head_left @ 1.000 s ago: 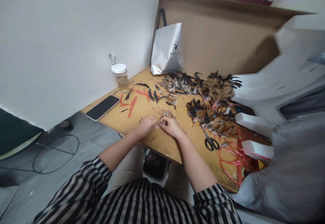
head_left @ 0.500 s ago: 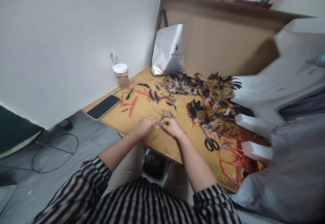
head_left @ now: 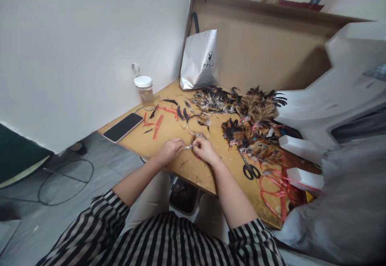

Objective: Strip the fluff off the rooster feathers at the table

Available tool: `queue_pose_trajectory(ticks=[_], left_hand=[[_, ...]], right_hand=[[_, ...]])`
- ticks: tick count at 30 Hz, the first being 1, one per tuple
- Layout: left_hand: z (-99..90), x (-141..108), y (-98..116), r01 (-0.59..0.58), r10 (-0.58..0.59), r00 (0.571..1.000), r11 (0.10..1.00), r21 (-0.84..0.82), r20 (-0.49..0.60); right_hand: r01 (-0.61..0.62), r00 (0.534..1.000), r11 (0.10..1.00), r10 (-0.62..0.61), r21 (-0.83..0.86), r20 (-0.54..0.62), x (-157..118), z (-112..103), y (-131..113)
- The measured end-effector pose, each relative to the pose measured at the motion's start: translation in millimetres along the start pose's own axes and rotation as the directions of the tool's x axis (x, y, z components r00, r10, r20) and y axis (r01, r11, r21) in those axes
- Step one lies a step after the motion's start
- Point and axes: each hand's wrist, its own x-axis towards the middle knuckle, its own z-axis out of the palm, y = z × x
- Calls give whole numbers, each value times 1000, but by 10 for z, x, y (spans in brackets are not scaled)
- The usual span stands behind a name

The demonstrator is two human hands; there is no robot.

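Observation:
Near the front edge of the yellow table (head_left: pixel 157 145), my left hand (head_left: pixel 172 150) is closed in a pinch on one end of a small pale strip (head_left: pixel 188 147). The fingers of my right hand (head_left: pixel 204 150) pinch at the strip's other end. Just behind my right hand lies a small bunch of pale feathers (head_left: pixel 197 135), partly hidden by it. Brown and black feather bundles (head_left: pixel 256 143) lie to the right, beside black-handled scissors (head_left: pixel 251 171). Red plastic ribbon (head_left: pixel 280 189) is tangled at the right front corner.
A phone (head_left: pixel 123 127) and a lidded jar (head_left: pixel 146 92) stand at the left. Behind are a silver bag (head_left: pixel 199 61), more feathers (head_left: pixel 214 99) and red scraps (head_left: pixel 158 126). Grey cloth (head_left: pixel 352 193) and white foam pieces (head_left: pixel 304 179) border the right side.
My left hand has moved slightly left, away from my right hand, and more of the pale strip shows between them. My right hand has hardly moved.

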Motion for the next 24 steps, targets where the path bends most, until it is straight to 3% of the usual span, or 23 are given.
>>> queue_pose_trajectory(ticks=[18,24], left_hand=[[-31,-36,-22,35,-31,998,996,-85,50],[-51,3,57,214,-213,977,971,-111,24]], right_hand=[[-48,999,997,48,64,-7,5,-10,18],[-56,998,994,58,98,-14,6,7,-1]])
